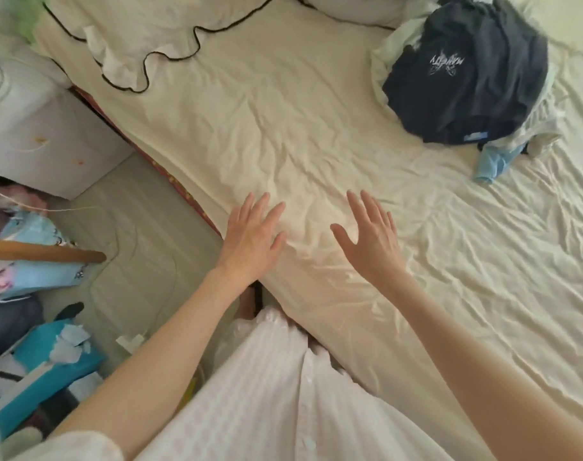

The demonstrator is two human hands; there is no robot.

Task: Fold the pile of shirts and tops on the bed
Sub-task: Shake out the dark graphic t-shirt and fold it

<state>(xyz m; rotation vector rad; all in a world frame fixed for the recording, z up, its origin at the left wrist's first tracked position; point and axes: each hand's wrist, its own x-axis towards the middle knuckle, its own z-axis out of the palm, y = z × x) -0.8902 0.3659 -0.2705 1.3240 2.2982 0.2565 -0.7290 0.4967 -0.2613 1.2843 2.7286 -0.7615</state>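
A heap of shirts and tops lies at the far right of the bed, with a dark navy printed top uppermost, pale garments under it and a light blue piece sticking out at the near side. My left hand and my right hand are held flat with spread straight fingers over the wrinkled cream sheet at the bed's near edge. Both hands are empty and well short of the heap.
A frilled white pillow with dark piping lies at the head of the bed. On the floor to the left stand a white cabinet, a wooden pole and blue bags and boxes.
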